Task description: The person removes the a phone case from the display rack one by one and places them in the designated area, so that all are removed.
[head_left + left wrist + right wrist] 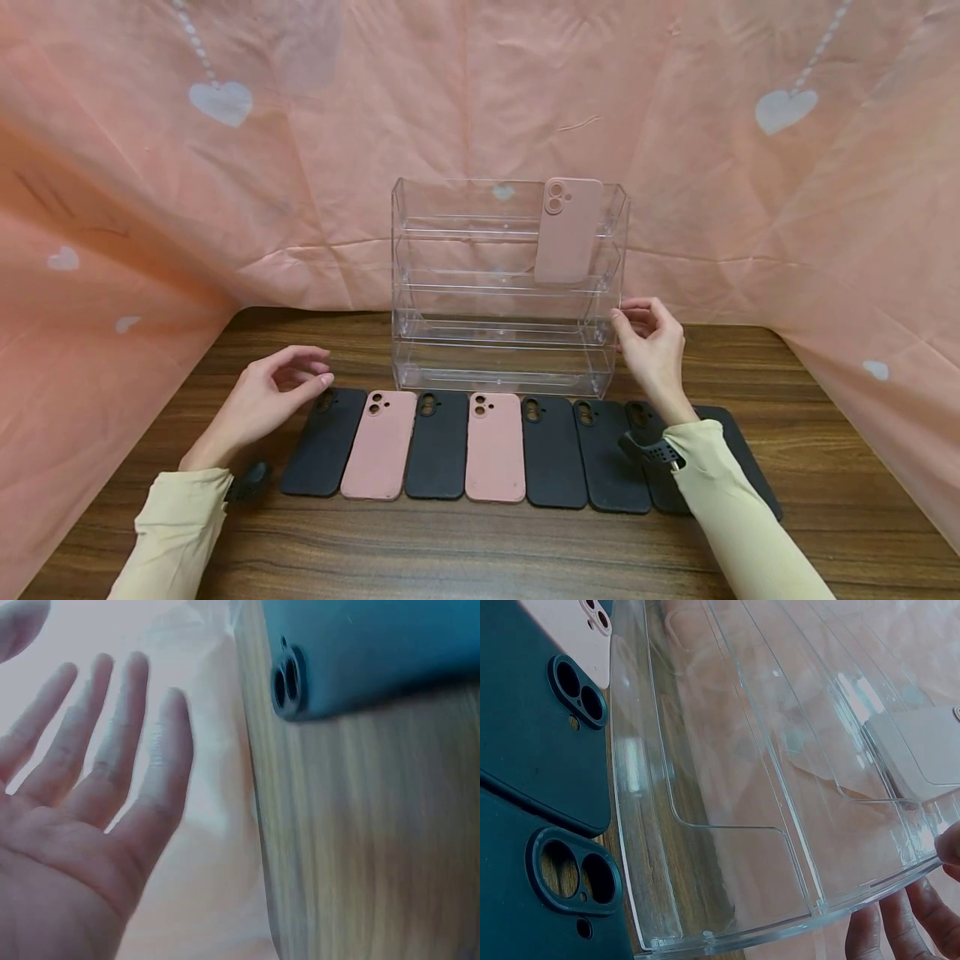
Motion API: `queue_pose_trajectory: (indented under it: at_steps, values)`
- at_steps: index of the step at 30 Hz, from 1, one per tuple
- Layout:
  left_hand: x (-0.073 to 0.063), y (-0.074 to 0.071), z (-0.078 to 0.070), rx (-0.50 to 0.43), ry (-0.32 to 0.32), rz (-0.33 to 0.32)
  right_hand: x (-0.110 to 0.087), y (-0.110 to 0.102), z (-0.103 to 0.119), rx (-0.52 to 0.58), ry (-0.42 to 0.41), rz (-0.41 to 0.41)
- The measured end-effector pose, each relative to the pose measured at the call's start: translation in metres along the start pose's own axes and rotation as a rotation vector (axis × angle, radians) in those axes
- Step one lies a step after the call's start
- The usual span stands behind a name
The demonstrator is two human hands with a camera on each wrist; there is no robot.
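A clear tiered display rack [495, 336] stands on the table. My right hand [654, 358] pinches its right side edge; in the right wrist view the thumb [949, 846] is on the near face and several fingers [900, 926] reach behind the panel. A pink phone case [570, 237] leans upright in the top right of the rack. My left hand [258, 404] hovers by the top of the leftmost black phone case [324, 446], holding nothing; its fingers look spread and nearly straight in the left wrist view.
Black and pink cases lie side by side before the rack, among them a pink case [378, 450] and another pink case [495, 450]. The right forearm covers part of the rightmost black case [750, 462]. Pink cloth with white hearts [221, 104] surrounds the wooden table [480, 550].
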State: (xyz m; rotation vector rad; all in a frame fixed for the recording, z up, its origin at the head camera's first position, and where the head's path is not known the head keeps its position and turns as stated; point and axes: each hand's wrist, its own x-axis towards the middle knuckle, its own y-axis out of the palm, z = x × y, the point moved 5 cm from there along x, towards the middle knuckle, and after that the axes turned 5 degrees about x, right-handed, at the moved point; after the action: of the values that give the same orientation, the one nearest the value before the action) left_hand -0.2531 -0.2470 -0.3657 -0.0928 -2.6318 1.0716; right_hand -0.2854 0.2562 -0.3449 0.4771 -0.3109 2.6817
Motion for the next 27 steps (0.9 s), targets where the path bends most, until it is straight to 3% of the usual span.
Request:
queue_pose_trajectory:
  at_steps: [6,12,20,27]
  values:
    - [0.009,0.008,-0.011,-0.064,0.068,-0.060,0.000,0.000,0.000,0.007,-0.002,-0.001]
    - [0.017,0.017,-0.024,-0.090,0.087,-0.073,0.000,0.000,0.000,0.007,-0.006,0.006]
    - [0.031,0.026,-0.049,-0.195,0.128,-0.100,0.000,0.000,0.000,-0.006,-0.003,0.014]
    - [0.043,0.033,-0.072,-0.225,0.199,-0.099,0.000,0.000,0.000,-0.011,-0.008,0.016]
